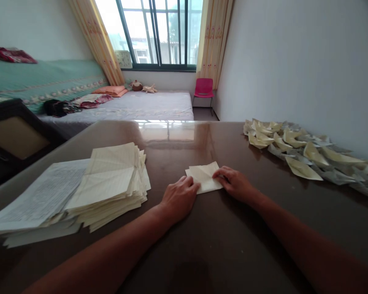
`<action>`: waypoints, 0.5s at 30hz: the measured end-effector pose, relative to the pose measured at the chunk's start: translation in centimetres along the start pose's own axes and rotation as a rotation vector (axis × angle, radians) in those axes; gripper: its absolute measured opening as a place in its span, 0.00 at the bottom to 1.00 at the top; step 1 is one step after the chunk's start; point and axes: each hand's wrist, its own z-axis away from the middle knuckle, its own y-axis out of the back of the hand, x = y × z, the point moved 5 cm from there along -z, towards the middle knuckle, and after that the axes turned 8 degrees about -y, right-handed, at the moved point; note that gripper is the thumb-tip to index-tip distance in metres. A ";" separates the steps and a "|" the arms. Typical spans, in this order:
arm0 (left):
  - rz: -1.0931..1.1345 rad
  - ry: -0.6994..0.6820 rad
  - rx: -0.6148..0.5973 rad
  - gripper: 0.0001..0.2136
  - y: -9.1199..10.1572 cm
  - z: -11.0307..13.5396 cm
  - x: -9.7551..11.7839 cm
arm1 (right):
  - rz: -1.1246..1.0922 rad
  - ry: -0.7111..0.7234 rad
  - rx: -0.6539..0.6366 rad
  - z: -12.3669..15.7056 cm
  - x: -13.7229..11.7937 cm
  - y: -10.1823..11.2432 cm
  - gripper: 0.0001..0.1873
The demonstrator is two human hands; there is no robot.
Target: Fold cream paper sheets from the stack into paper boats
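1. At eight o'clock on the folded cream paper (206,176), the left hand (180,195) holds the near-left edge, its fingers curled and bunched close together.
2. At three o'clock, the right hand (233,181) pinches the opposite edge narrowly between thumb and fingers.
3. Between both hands, the paper lies on or just above the glossy brown table (233,237); which of these, I cannot tell.
4. At nine o'clock, beyond the left hand, sits a stack of cream sheets (110,167); farther out the same way, it overlaps some printed pages (39,192).
5. At two o'clock, well apart from the right hand, folded paper boats (303,168) cluster near the wall (294,61).
6. Toward eleven o'clock, past the table's far edge, spreads a bed (153,104).
7. At twelve, a pink chair (204,87) stands beside it.
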 end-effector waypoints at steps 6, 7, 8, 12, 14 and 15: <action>0.032 0.053 0.037 0.12 -0.2 0.0 -0.2 | 0.005 -0.030 0.005 -0.2 0.2 0.0 0.10; 0.033 0.058 0.039 0.13 -0.2 0.0 -0.3 | 0.020 -0.033 0.016 -0.2 0.2 -0.1 0.10; 0.030 0.059 0.039 0.13 -0.2 0.0 -0.4 | 0.037 -0.036 0.027 -0.2 0.2 -0.1 0.11; 0.011 0.056 0.031 0.13 0.1 0.1 -0.4 | 0.094 -0.054 0.043 -0.2 0.1 -0.2 0.10; -0.002 0.048 0.033 0.13 0.2 0.1 -0.3 | 0.120 -0.066 0.039 -0.1 -0.1 -0.2 0.10; -0.011 0.039 0.042 0.13 0.3 0.1 -0.3 | 0.139 -0.073 0.043 0.0 -0.2 -0.1 0.10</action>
